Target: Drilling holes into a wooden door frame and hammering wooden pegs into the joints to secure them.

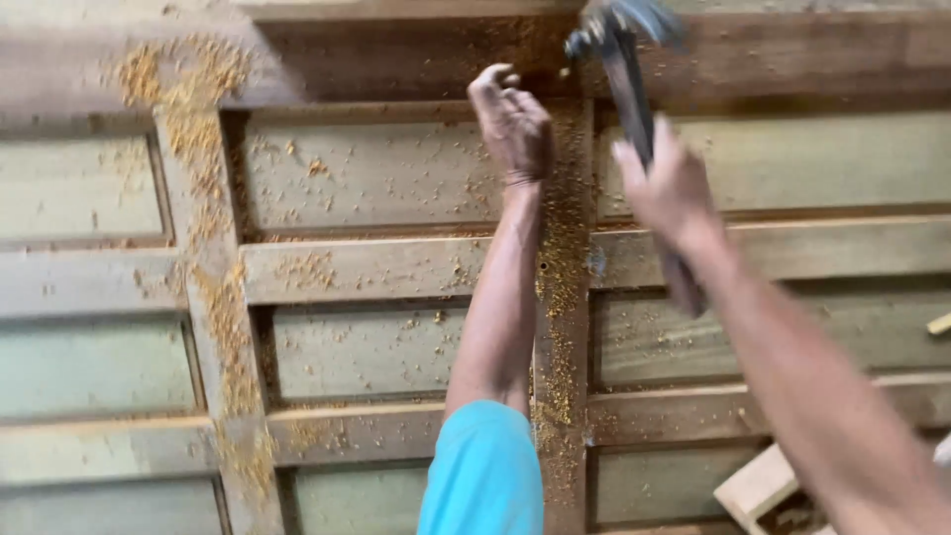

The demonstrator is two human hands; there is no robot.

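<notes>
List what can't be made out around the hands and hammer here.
- Hammer head, head view: motion-blurred and near the top edge, shape unclear.
- Left hand: whatever its curled fingers pinch is too small to see.
- Right hand: blurred; grip on handle unclear.
- Wood block: cut off by the bottom edge and the right arm.

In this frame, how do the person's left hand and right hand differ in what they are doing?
The right hand grips a hammer by its handle, raised and motion-blurred; the left hand holds no tool, its fingers bent against the wooden panelled frame. The left hand is sharp, the right hand smeared. The left arm shows a turquoise sleeve; the right arm is bare. Both reach over the same sawdust-strewn frame.
</notes>
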